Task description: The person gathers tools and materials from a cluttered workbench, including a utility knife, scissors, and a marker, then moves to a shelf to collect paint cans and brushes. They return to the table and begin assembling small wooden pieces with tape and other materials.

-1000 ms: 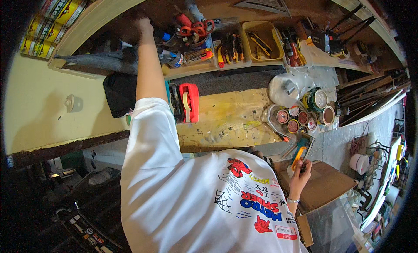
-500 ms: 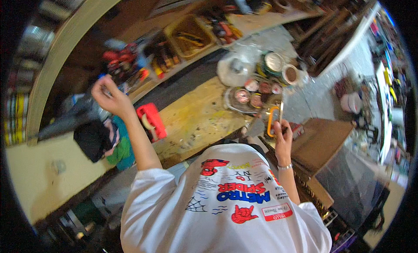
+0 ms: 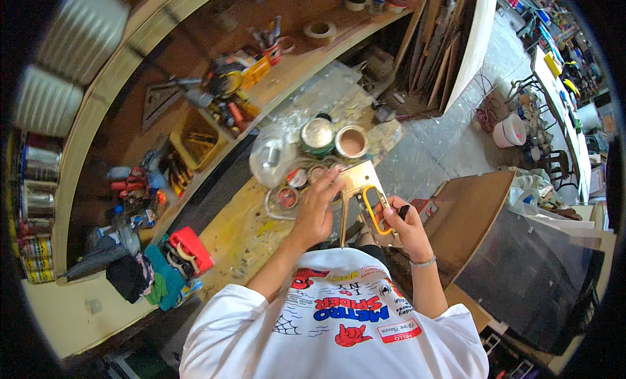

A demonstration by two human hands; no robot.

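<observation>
My right hand (image 3: 407, 227) has its fingers wrapped round the yellow-rimmed grip of a metal staple gun (image 3: 357, 177). The staple gun has a shiny silver-gold body and a long thin lever pointing toward my shirt. Beside its left edge is my left hand (image 3: 316, 209), fingers stretched out, the tips at the tool's upper corner; whether they touch it is hard to tell. Behind the tool stand a jar with a pale lid (image 3: 317, 133) and an open can of brown contents (image 3: 351, 142). Small round tins (image 3: 287, 197) sit in a clear tray near my left fingers.
A paint-stained bench (image 3: 225, 239) runs under my arms, with a white plastic tub (image 3: 270, 158) on it. A yellow bin (image 3: 195, 141) and tools fill the shelf at left. Cloths (image 3: 156, 274) lie at lower left. A large cardboard box (image 3: 473, 209) stands to the right.
My left hand has come from the far left shelf to the staple gun. My right hand has shifted left and toward my body with the tool. The view has turned.
</observation>
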